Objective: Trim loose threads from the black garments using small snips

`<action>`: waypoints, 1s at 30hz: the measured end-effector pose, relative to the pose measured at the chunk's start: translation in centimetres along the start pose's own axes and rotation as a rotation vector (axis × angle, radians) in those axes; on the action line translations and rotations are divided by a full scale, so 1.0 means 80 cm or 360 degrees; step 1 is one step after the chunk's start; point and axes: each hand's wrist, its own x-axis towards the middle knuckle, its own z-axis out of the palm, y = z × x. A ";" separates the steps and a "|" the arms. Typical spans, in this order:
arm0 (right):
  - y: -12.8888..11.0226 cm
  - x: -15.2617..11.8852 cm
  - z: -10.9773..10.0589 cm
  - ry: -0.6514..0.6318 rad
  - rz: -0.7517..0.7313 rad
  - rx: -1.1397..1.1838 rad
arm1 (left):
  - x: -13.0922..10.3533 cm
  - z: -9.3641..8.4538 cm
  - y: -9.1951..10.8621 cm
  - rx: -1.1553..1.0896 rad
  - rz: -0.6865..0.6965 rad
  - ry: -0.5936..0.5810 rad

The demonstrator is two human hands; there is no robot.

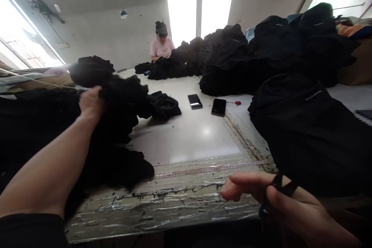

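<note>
My left hand is closed on a bunched black garment at the left, lifted a little above a heap of black cloth. At the lower right, my right hand holds a small black tool, perhaps thread snips, with a black band over its fingers. The index finger points left, above the table's front edge. A dark garment pile with a small light logo lies just beyond my right hand.
Two phones lie mid-table near a small red item. A measuring tape runs along the taped front of the table. Large dark garment piles stand at the back right. A person in pink sits at the far end.
</note>
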 end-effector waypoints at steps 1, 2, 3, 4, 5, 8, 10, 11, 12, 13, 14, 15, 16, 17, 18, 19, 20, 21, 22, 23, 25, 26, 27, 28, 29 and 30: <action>0.002 0.002 0.001 -0.0036 0.0026 0.0012 | 0.018 -0.013 0.009 0.0024 -0.0062 0.0137; 0.005 0.005 0.004 -0.0060 0.0035 0.0023 | 0.033 -0.022 0.019 0.0050 -0.0123 0.0256; 0.007 0.008 0.006 -0.0070 0.0035 0.0032 | 0.045 -0.028 0.029 0.0077 -0.0169 0.0338; 0.010 0.011 0.008 -0.0071 0.0030 0.0039 | 0.052 -0.031 0.038 0.0092 -0.0188 0.0357; 0.015 0.014 0.010 -0.0074 0.0029 0.0045 | 0.053 -0.029 0.046 0.0100 -0.0193 0.0329; 0.040 0.020 0.008 -0.0061 0.0127 0.0047 | 0.023 -0.003 0.058 0.0074 -0.0172 -0.0019; 0.068 0.024 0.002 0.0023 0.0323 0.0036 | -0.014 0.024 0.054 0.0031 -0.0173 -0.0363; 0.084 0.025 -0.002 0.0103 0.0446 0.0042 | -0.033 0.037 0.050 0.0018 -0.0192 -0.0490; 0.100 0.026 -0.005 0.0200 0.0560 0.0062 | -0.051 0.048 0.045 0.0009 -0.0212 -0.0559; 0.116 0.028 -0.009 0.0302 0.0662 0.0097 | -0.066 0.057 0.040 0.0002 -0.0238 -0.0585; 0.130 0.029 -0.011 0.0407 0.0749 0.0133 | -0.079 0.064 0.037 -0.0006 -0.0259 -0.0593; 0.142 0.030 -0.013 0.0505 0.0802 0.0169 | -0.091 0.069 0.036 -0.0014 -0.0274 -0.0589; 0.151 0.030 -0.014 0.0596 0.0830 0.0204 | -0.101 0.073 0.038 -0.0021 -0.0282 -0.0587; 0.159 0.031 -0.014 0.0672 0.0830 0.0229 | -0.112 0.077 0.042 -0.0025 -0.0282 -0.0595; 0.164 0.031 -0.014 0.0729 0.0801 0.0243 | -0.123 0.081 0.049 -0.0026 -0.0277 -0.0611; 0.168 0.031 -0.014 0.0769 0.0767 0.0238 | -0.135 0.087 0.058 -0.0023 -0.0270 -0.0632; 0.170 0.030 -0.014 0.0782 0.0749 0.0210 | -0.147 0.095 0.067 -0.0016 -0.0265 -0.0658; 0.172 0.029 -0.014 0.0772 0.0749 0.0160 | -0.160 0.103 0.077 -0.0007 -0.0267 -0.0682; 0.174 0.029 -0.014 0.0754 0.0746 0.0105 | -0.172 0.112 0.085 0.0004 -0.0278 -0.0707; 0.175 0.028 -0.014 0.0735 0.0740 0.0060 | -0.182 0.120 0.092 0.0012 -0.0298 -0.0728; 0.179 0.027 -0.015 0.0714 0.0707 0.0019 | -0.189 0.128 0.102 0.0004 -0.0345 -0.0740; 0.180 0.027 -0.015 0.0718 0.0678 0.0017 | -0.185 0.127 0.105 -0.0016 -0.0360 -0.0722; 0.182 0.027 -0.015 0.0728 0.0655 0.0013 | -0.177 0.121 0.108 -0.0049 -0.0361 -0.0682; 0.183 0.027 -0.016 0.0736 0.0646 0.0003 | -0.165 0.112 0.112 -0.0095 -0.0346 -0.0620; 0.184 0.027 -0.016 0.0744 0.0646 -0.0011 | -0.150 0.099 0.116 -0.0153 -0.0318 -0.0543; 0.185 0.027 -0.016 0.0753 0.0644 -0.0023 | -0.134 0.083 0.122 -0.0221 -0.0281 -0.0456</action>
